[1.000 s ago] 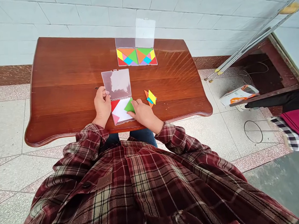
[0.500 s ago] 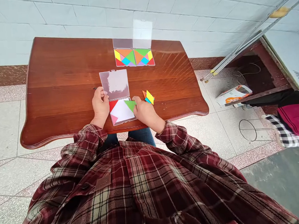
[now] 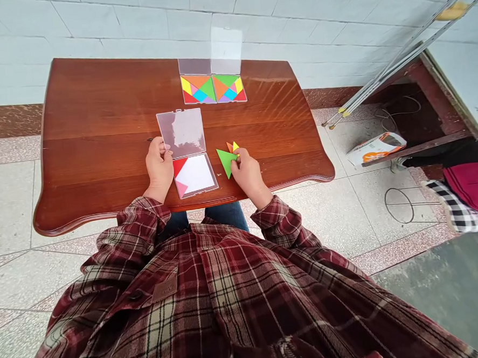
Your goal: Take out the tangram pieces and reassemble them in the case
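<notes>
A shallow clear case (image 3: 196, 175) lies open near the table's front edge, its lid (image 3: 181, 133) flat behind it. Inside are a red triangle (image 3: 179, 166) and a small pink triangle (image 3: 182, 189). My left hand (image 3: 159, 168) rests curled on the case's left edge at the hinge. My right hand (image 3: 247, 173) is right of the case, fingers pinched on a green triangle (image 3: 224, 161) held just off the tray. Small orange and yellow pieces (image 3: 232, 146) lie just behind that hand.
Two more open cases (image 3: 213, 89) filled with coloured tangram pieces stand at the back of the brown wooden table (image 3: 97, 117), their lids up. On the tiled floor to the right are a small box (image 3: 377, 147), a wire ring and cloth.
My right hand has carried the green triangle out of the case and to the right, toward the loose pieces. My left hand stays on the case.
</notes>
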Demonstrator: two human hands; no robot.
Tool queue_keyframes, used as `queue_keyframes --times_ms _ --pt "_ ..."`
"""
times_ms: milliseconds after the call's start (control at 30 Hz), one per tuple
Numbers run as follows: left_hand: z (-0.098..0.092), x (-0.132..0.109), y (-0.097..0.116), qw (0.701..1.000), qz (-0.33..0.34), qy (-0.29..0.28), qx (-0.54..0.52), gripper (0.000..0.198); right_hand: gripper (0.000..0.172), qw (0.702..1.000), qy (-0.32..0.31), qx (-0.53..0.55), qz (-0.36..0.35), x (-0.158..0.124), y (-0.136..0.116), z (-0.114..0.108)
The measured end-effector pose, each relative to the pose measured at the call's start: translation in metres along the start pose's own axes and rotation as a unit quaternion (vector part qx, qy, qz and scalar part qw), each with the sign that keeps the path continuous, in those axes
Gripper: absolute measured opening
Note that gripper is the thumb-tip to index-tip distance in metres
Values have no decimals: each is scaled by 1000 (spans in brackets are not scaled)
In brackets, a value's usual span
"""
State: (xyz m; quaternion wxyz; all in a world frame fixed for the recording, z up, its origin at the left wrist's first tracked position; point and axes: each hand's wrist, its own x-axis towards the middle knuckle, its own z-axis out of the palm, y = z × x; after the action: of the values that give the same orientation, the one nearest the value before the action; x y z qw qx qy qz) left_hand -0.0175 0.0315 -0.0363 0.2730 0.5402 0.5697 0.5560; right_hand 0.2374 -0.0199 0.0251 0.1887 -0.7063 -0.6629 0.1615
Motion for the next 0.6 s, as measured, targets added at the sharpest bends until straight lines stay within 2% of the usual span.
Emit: queue_keyframes --times_ms 167,267,333,433,467,600 --pt "-1 -1 4 1000 4 -6 19 31 33 998 17 -62 -6 -7 -6 -7" --pt "-1 -1 2 1000 8 -7 15 29 34 998 8 -47 -44 -16 -19 -10" --pt "-1 -2 1 1000 9 -7 13 28 33 994 -45 -28 -93 -25 -39 -8" --pt "-1 -2 1 1000 10 -8 13 27 33 971 -177 -29 -155 -41 -78 4" --pt "-1 -2 1 1000 12 -7 13 27 36 965 -202 -41 -162 -45 -90 9" --pt "0 -3 2 1000 15 -4 12 26 48 958 -230 -89 -149 -55 -121 25"
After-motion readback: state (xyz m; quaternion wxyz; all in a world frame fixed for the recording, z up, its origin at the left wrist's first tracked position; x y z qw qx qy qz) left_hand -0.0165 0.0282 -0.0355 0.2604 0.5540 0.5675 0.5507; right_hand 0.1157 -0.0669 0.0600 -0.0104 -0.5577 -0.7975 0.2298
